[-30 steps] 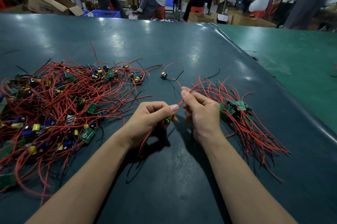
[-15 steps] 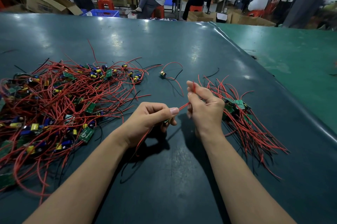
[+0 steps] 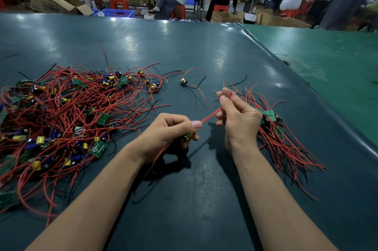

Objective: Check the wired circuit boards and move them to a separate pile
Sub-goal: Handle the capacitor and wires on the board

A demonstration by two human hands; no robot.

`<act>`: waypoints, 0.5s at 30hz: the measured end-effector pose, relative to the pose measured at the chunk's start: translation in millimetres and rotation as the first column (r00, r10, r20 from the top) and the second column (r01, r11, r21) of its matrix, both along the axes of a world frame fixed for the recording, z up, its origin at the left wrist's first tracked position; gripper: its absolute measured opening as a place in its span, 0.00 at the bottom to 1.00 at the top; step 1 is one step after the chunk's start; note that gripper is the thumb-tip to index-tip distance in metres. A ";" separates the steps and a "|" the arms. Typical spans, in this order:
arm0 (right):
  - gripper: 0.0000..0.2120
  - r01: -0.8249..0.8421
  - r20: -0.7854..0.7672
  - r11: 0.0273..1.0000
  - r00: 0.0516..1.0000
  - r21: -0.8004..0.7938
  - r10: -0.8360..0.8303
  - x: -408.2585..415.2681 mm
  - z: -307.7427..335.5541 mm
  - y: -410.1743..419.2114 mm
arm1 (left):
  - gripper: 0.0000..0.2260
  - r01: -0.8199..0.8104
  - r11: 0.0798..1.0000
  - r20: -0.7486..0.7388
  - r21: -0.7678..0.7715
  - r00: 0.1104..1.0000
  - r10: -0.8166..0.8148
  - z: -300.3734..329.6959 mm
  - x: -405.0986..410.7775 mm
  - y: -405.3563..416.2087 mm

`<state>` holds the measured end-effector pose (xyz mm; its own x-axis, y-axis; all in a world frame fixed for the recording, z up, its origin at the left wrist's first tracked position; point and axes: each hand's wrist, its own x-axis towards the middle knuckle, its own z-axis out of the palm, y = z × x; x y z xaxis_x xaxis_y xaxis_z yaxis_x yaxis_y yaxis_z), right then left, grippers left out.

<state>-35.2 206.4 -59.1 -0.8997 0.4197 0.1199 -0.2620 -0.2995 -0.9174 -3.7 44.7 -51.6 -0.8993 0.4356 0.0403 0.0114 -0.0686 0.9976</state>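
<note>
Left hand [image 3: 169, 134] gripped a small circuit board [image 3: 187, 136] above the dark green table [image 3: 184, 50]; right hand [image 3: 237, 119] pinched its red wire [image 3: 211, 115] taut between thumb and forefinger. Big tangled pile [image 3: 67, 119] lay at left, smaller sorted pile [image 3: 286, 142] just behind the right wrist; one stray board [image 3: 183, 82] sat between them, farther back.

Left hand [image 3: 163, 134], right hand [image 3: 238, 119]: bare forearms, no visible sleeves, seemingly no rings.
</note>
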 end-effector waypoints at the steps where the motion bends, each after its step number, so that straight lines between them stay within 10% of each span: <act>1: 0.13 0.007 0.006 1.000 1.000 0.028 -0.008 0.3 -0.5 -0.1 | 0.12 0.003 1.000 -0.001 0.002 1.000 -0.003 0.2 0.4 0.0; 15: 0.09 -0.057 0.025 0.989 0.998 -0.133 0.061 1.1 4.2 9.2 | 0.13 0.012 0.999 -0.006 -0.030 1.000 -0.012 -1.8 0.3 0.7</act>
<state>-34.1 215.5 -54.9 -0.9257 0.3762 0.0402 -0.2140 -0.4331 -0.8756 -3.4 45.4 -53.4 -0.8938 0.4472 0.0329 0.0172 -0.0392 0.9991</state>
